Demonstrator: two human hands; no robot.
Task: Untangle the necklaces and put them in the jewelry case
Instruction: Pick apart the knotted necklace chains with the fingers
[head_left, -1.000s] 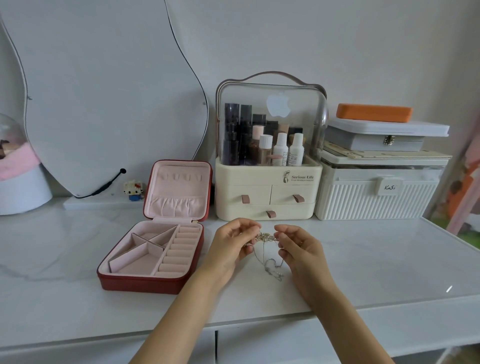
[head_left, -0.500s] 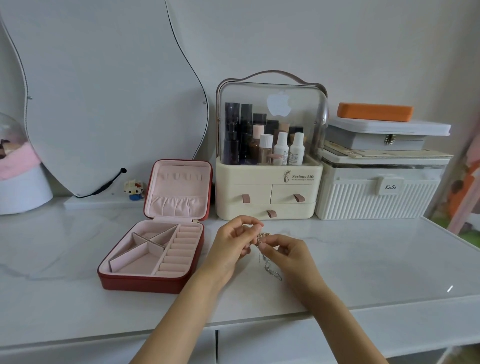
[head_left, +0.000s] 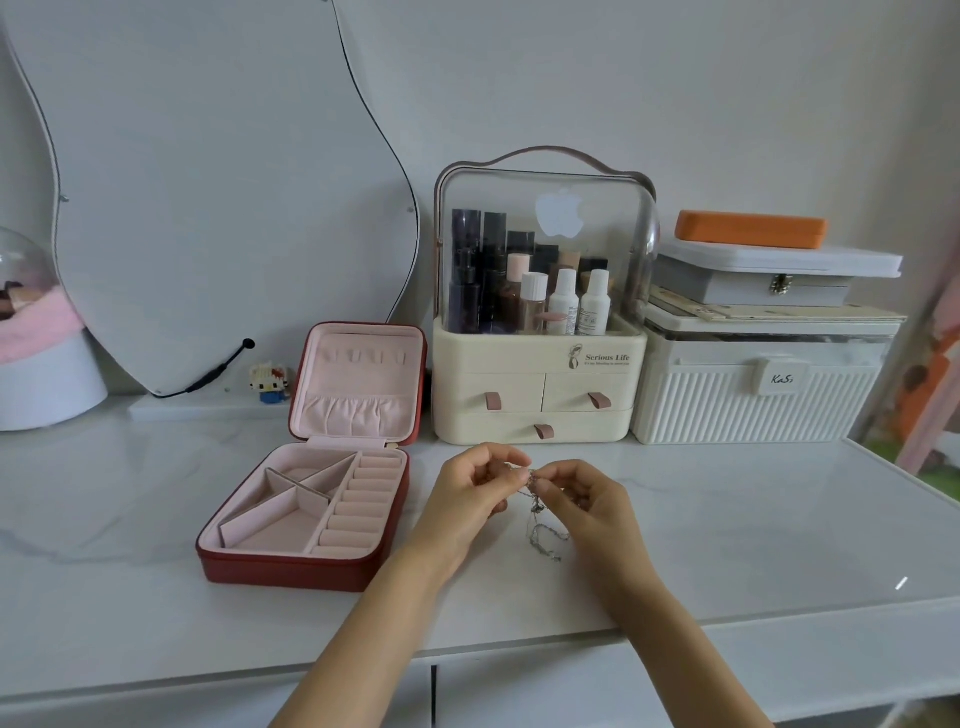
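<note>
On the white marble table (head_left: 156, 499), against a pale wall, the left hand (head_left: 467, 499) and right hand (head_left: 587, 501) pinch tangled necklaces (head_left: 540, 525) in their fingers (chains dangling), just right of the open red jewelry case (head_left: 311, 514).

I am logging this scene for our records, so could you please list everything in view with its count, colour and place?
necklaces: tangled bunch, silver, hanging between both hands
jewelry case: one, red with pink lining, open, left of the hands
cosmetics organiser: one, cream, clear lid, behind the hands
ribbed box: one, white, right rear
flat boxes: two, grey and orange, stacked on the ribbed box
mirror: one, wavy, rear left
toy figure: one, small, by the mirror
table: one, white marble
left hand: pinching the necklaces
right hand: pinching the necklaces
</note>
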